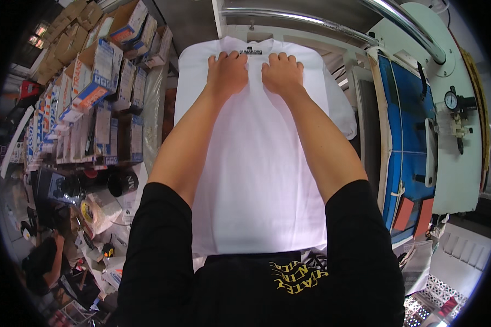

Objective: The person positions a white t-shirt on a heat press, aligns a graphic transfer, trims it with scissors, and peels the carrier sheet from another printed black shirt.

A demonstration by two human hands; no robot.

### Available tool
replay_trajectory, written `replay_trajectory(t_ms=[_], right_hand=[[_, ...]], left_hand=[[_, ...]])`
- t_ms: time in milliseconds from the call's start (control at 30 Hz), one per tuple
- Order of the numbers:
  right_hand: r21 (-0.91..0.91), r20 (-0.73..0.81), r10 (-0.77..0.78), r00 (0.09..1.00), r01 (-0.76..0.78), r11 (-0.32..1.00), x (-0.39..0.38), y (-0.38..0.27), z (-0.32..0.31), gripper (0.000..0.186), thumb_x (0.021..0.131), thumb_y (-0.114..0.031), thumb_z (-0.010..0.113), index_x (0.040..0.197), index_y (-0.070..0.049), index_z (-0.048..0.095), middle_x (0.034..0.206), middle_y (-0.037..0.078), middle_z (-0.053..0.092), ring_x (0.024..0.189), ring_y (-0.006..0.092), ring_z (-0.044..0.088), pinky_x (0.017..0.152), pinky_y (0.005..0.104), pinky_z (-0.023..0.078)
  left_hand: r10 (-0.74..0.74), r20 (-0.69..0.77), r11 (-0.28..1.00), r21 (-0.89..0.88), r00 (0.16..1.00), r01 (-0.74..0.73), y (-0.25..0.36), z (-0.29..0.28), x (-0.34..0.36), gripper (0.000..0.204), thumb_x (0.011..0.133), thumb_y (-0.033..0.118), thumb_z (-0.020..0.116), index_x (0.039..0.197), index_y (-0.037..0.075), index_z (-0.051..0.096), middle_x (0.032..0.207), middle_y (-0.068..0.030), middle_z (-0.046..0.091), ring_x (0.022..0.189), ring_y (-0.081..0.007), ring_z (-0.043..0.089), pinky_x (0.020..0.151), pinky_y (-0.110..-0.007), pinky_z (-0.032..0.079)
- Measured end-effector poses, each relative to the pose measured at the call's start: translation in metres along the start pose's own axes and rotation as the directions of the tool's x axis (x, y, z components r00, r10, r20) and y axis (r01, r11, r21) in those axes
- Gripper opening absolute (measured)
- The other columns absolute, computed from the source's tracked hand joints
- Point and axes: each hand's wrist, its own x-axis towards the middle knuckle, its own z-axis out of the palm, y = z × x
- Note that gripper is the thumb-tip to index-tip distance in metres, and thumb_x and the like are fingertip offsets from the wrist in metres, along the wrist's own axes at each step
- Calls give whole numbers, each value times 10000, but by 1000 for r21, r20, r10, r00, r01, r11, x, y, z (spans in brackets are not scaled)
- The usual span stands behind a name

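A white T-shirt lies stretched over a flat board in front of me, its collar at the far end with a small dark printed neck label. My left hand is on the cloth just left of the collar, fingers bent and closed on the fabric. To the right of the collar, my right hand has its fingers curled on the shirt in the same way. Both fingertips are partly hidden. Soft lengthwise folds run down the shirt between my forearms, and one sleeve hangs over the board's right side.
Metal bars cross beyond the collar. At right stand a blue panel with cord and a white machine body with a pressure gauge. Stacked cardboard boxes and a tape roll crowd the left, where another person's arm shows.
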Motion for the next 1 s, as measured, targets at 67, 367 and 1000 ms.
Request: replay_trajectory(t_ms=[67, 367, 1000], right_hand=[[-26, -91, -83, 992, 80, 996, -28, -2, 13, 476, 982, -378, 472, 1368, -107, 536, 1434, 135, 480, 1370, 343, 391, 1156, 563, 228], [159, 103, -223, 969, 205, 966, -421, 46, -1, 615, 932, -498, 553, 1461, -188, 502, 1589, 154, 335, 1490, 418, 216, 1174, 648, 90], [846, 471, 331, 818, -313, -433, -463, 206, 80, 228, 1027, -187, 551, 1157, -12, 618, 1108, 97, 695, 1016, 206, 664, 909, 349, 545]], left_hand=[[118, -11, 993, -13, 993, -118, 9, 1, -29, 371, 917, 239, 577, 1267, 117, 598, 1275, -96, 596, 1222, -344, 521, 1079, -590, 322], [483, 306, 842, -418, 820, -340, 80, -100, -389, 504, 930, 357, 596, 1390, 154, 559, 1588, -147, 341, 1514, -377, 183, 1209, -593, 108], [-309, 725, -396, -687, 615, 610, -113, -56, -497, 142, 977, 157, 637, 1030, 26, 631, 1037, -78, 711, 932, -185, 690, 829, -345, 562]])
